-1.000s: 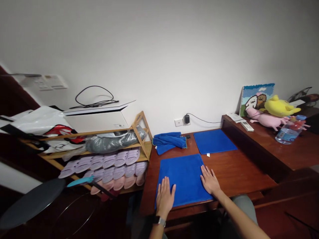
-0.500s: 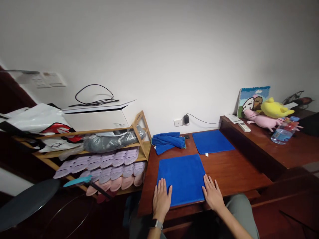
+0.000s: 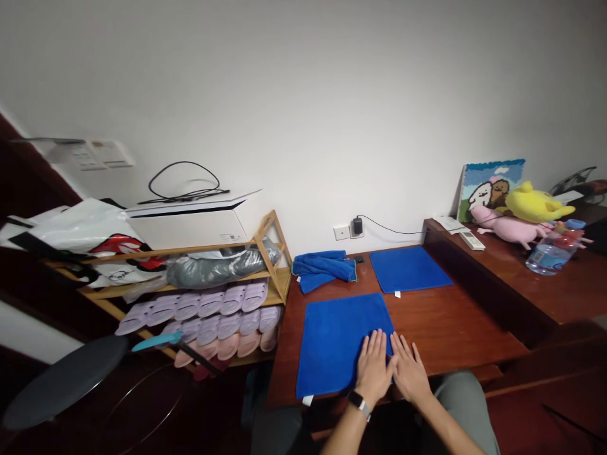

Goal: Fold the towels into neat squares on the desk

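Starting big: reddish-brown wooden table [image 3: 450,322], with decent support under the work. Good for pressing against, though best to go easy close to the near edge.

Next, the near blue cloth [image 3: 327,341], spread pretty much flat on the near left part of the table. Another flat one, the far blue cloth [image 3: 410,268], towards the wall and to the right, plus a loosely heaped blue bundle [image 3: 327,266] at the far left. Better to leave both out of the way of any sweep of the arms.

Now the hands. Left hand [image 3: 374,374] palm-down on the right part of the near cloth, right hand [image 3: 411,379] just beside it at the right edge, thumbs close together. Grip released on both, fingers stretched out, nothing clenched. Hard to tell how much fabric sits under the palms.

For a tidy result, I'd say: keep fingers long and palms low, press evenly, and work outwards in light strokes. Too much push with one hand, and probably a skewed cloth or a ridge. Handy to anchor with one palm while stroking with the other.

Smallest bit: white tag [image 3: 308,400] poking out at the near left corner. Worth not snagging.
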Tool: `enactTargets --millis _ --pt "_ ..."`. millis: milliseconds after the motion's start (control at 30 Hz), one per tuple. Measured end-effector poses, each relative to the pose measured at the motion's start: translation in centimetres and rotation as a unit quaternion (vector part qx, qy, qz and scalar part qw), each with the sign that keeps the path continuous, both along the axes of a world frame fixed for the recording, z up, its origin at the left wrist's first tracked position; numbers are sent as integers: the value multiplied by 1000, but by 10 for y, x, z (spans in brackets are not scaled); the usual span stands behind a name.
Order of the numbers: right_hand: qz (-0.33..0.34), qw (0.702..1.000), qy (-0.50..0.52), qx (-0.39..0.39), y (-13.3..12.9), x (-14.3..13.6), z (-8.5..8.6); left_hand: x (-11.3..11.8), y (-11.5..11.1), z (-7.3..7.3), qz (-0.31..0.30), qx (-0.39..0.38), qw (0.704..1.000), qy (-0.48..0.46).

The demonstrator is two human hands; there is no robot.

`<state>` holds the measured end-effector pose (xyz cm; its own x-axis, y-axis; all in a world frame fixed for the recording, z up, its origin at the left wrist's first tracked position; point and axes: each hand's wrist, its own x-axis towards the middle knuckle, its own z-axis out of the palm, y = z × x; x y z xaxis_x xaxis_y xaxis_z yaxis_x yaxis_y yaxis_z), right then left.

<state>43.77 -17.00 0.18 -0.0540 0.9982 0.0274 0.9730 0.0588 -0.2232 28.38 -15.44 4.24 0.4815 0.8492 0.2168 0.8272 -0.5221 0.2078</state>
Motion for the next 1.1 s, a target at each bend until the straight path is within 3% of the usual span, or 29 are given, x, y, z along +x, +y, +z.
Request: enactTargets --millis 67,133,367,467,667,767,933,1000,1100 --pt "4 1000 -6 1 0 0 -2 7 -2 -7 -11 -20 1000 0" --pt "0 1000 -5 7 0 0 -4 -11 -6 -16 8 -17 1000 0" --pt "-18 1000 -2 9 0 0 -7 -166 -31 -38 236 43 970 37" --pt "-17 1000 -1 12 0 0 -8 -198 -39 -46 261 72 962 39" --pt "-16 1000 -5 -15 1 1 -3 -198 -39 -62 264 126 956 23" --pt "-20 999 5 -41 13 2 13 -198 -37 -67 257 147 955 18" --pt "-27 999 17 -30 59 -8 45 -195 -41 -64 265 135 955 9" --pt "-24 999 17 -39 74 -13 45 -195 -44 -63 268 119 956 8" --pt "-13 999 12 -38 85 -17 30 -197 -49 -61 272 101 957 2"
